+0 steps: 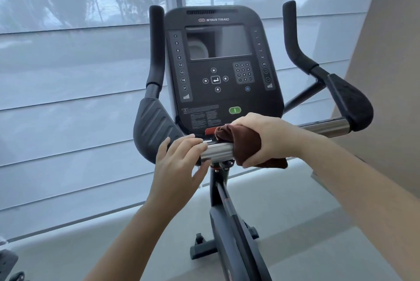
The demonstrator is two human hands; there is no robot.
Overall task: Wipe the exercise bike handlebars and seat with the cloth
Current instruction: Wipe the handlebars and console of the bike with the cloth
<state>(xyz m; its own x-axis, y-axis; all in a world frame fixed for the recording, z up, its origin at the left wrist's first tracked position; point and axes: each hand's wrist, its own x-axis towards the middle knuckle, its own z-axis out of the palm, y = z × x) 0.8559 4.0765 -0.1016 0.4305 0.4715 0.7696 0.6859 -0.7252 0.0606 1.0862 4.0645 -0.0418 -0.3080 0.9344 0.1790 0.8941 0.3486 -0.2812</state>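
Two bare hands work the steel handlebar crossbar of an exercise bike, its long axis running side to side in front of the person and climbing slightly toward the right. The right hand is clamped over a brown cloth, which wraps around the bar under the palm with a loose end hanging below the hand. Just left of it, the left hand holds the bare bar loosely, fingers laid over the top, thumb reaching beneath, the grip only partly closed. A short stretch of bare steel shows between the two hands.

Beyond the right hand's knuckles stands the black console, screen dark, with a green button and a red tab just above the cloth. Left of the left hand sits a ribbed left elbow pad. The right elbow pad lies well to the right of the right hand, at the crossbar's far end. A left upright grip and a right upright grip rise either side of the console. Below the hands the dark frame post drops toward the floor, with a pale window blind behind.
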